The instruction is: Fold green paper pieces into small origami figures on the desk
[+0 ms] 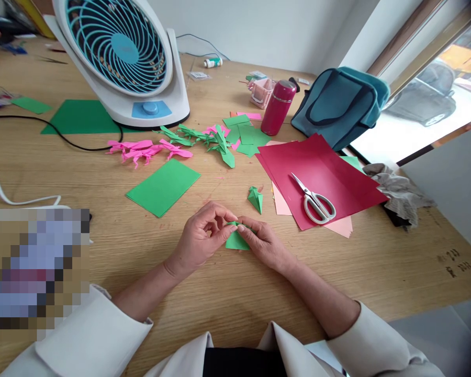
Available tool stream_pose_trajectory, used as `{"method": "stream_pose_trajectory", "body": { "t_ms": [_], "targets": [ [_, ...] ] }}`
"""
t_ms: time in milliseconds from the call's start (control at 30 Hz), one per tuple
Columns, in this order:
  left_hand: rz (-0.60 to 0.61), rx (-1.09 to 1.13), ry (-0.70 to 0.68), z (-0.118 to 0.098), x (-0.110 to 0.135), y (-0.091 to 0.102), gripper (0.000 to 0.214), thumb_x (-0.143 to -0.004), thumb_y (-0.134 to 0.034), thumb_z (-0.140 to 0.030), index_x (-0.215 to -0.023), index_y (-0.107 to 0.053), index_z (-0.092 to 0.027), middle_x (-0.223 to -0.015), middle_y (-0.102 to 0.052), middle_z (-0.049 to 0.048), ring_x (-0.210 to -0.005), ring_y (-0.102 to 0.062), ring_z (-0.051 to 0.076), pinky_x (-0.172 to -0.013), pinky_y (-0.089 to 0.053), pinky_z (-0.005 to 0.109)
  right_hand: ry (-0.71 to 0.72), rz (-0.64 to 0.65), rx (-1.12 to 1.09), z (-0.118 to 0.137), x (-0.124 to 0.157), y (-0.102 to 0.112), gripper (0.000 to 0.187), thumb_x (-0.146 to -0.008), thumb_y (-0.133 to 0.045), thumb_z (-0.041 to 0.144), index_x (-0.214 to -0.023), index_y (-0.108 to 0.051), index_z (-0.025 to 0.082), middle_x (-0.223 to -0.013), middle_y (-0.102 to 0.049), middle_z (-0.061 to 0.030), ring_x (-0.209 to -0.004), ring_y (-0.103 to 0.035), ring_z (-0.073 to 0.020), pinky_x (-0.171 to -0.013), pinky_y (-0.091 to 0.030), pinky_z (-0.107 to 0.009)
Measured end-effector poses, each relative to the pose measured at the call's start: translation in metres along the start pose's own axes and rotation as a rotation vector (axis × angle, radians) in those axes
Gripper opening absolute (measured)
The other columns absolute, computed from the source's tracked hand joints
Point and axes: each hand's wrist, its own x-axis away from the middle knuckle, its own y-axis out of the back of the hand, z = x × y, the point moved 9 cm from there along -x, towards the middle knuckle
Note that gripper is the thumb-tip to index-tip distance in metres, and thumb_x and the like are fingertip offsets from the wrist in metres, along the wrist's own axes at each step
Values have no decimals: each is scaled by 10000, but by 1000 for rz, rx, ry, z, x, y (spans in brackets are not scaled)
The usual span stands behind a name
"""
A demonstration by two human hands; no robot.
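Note:
Between my two hands is a small piece of green paper, its upper edge pinched by thumbs and fingers. My left hand grips it from the left, thumb and index finger meeting at the edge. From the right, my right hand closes on the same edge, with its thumb on top. The lower part of the paper hangs down, showing flat below the thumbs; the upper folds are mostly hidden by fingers. Just beyond my right hand lies a small folded green paper piece. A stack of green paper rests farther left.
Scissors lie on red paper sheets at right. Pink folded figures and green folded figures lie farther back. Behind them stand a fan, a red bottle and a teal bag. A blurred-out object is at left.

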Motion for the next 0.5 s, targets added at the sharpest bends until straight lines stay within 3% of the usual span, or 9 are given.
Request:
{"method": "stream_pose_trajectory", "body": {
  "t_ms": [133, 267, 367, 500],
  "targets": [
    [61, 34, 4, 1, 1, -3, 134, -866, -668, -254, -983, -676, -190, -933, -633, 29, -770, -607, 115, -659, -519, 208, -30, 14, -49, -1, 0, 1, 463, -987, -475, 571, -1039, -703, 171, -820, -620, -20, -724, -540, -147, -652, -466, -254],
    [99, 54, 11, 4, 3, -5, 182, -917, -582, -229, -1067, -678, -194, -971, -683, 47, -850, -650, 143, -786, -548, 258, -126, 18, -147, -11, 2, 1, 475, -958, -492, 617, -1043, -702, 199, -748, -531, -2, -659, -490, -140, -516, -458, -225],
    [72, 8, -3, 4, 3, -4, 153, -898, -617, -221, -1034, -683, -194, -917, -693, 36, -810, -644, 141, -750, -534, 252, -119, 54, -115, -10, 2, -1, 458, -972, -477, 598, -1021, -687, 195, -740, -497, 5, -648, -455, -129, -484, -421, -209],
    [72, -45, -49, -2, 2, -4, 73, -878, -663, -237, -931, -689, -193, -837, -647, 25, -752, -615, 136, -683, -515, 243, -43, 63, -9, -3, 1, -1, 443, -1001, -447, 558, -906, -646, 174, -719, -480, 14, -661, -444, -121, -561, -383, -228]
  ]
}}
